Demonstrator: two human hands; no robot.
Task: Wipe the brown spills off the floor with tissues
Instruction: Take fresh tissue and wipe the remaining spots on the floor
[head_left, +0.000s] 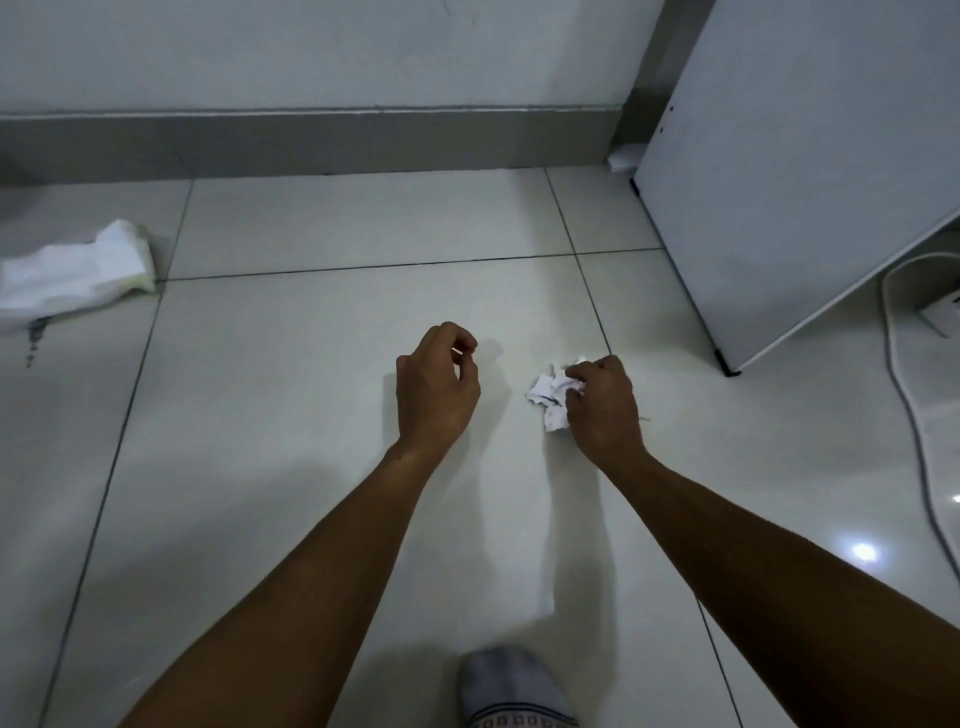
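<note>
Hands: left hand (436, 387) empty, fingers loosely curled, above the floor (322, 415); right hand (602, 402) closed around a crumpled tissue (550, 397).
Tissue: white with dark smudges, sticking out left of the right hand, low over the tile, possibly touching it.
Tissue pack (78, 273): far left of both hands.
Dark stain (35, 338): just below the pack.
Foot (511, 686): near edge, between the forearms.

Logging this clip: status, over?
Right hand shut on crumpled tissue. Left hand empty, fingers curled. Dark spill far left beside tissue pack. Path clear.
</note>
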